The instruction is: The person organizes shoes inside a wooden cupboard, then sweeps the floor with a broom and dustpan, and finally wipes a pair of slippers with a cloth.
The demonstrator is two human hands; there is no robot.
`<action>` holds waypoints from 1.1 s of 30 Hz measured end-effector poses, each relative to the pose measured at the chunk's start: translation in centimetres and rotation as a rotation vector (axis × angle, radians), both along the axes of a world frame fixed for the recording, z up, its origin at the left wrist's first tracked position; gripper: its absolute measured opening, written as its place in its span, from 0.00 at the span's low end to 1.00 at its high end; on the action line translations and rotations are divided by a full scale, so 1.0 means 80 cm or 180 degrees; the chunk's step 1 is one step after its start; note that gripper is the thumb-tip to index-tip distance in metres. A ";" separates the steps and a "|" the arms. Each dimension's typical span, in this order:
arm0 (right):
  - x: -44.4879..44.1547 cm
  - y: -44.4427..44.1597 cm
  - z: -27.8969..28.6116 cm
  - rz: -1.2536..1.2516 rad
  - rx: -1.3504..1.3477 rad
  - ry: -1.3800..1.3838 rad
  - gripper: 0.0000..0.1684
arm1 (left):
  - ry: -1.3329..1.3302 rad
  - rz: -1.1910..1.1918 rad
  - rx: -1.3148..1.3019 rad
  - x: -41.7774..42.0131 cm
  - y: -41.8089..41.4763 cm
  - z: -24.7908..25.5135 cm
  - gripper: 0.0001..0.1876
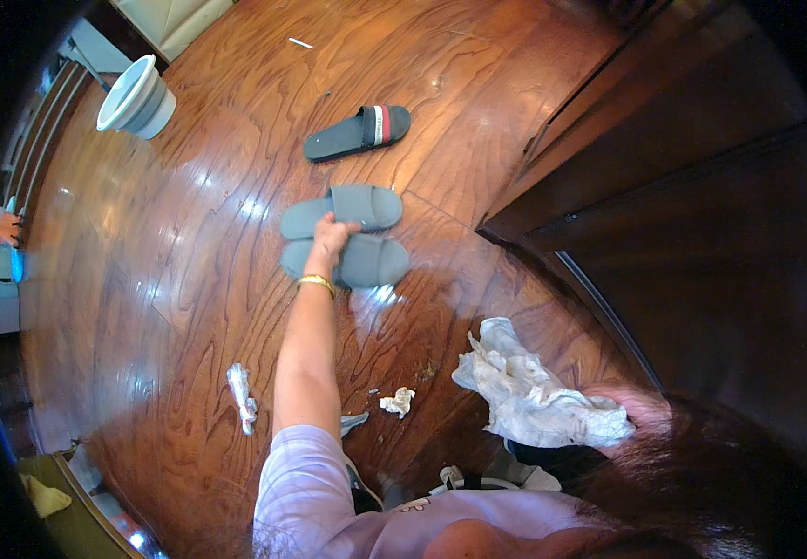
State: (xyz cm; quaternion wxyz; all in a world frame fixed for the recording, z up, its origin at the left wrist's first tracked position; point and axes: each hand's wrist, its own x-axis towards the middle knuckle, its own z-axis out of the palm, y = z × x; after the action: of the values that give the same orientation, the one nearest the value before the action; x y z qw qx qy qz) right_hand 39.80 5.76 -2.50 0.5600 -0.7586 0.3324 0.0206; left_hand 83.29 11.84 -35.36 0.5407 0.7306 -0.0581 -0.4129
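My left hand reaches forward and grips a pair of grey slide sandals where they meet. The upper grey slide and the lower grey slide lie side by side; whether they touch the floor is not clear. A crumpled white cloth hangs from my right hand, which is partly covered by the cloth and by hair. Beyond the pair sits a single black slide sandal with a white and red strap.
A dark wooden cabinet stands along the right. On the wood floor lie a crumpled paper scrap, a clear plastic-wrapped item and a small white stick. A white and grey bucket stands at the upper left.
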 end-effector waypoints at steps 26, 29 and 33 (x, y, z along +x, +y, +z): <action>0.053 0.078 0.062 0.0093 -0.1768 -0.2764 0.24 | -0.0954 -0.0718 -0.1319 -0.305 0.158 0.370 0.14; 0.075 0.116 0.043 0.0680 -0.3058 -0.2222 0.26 | -0.0940 0.0097 -0.1791 -0.353 0.186 0.407 0.16; 0.095 0.118 0.017 0.0389 -0.2599 -0.2274 0.24 | -0.0397 0.0123 -0.2148 -0.367 0.221 0.412 0.12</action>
State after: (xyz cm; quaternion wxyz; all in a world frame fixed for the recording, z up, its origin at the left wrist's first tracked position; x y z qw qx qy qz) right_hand 47.41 15.21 -1.11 0.2957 -0.8921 0.0576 -0.3366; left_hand 53.92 29.52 -2.41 0.7550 0.5354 -0.2105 -0.3146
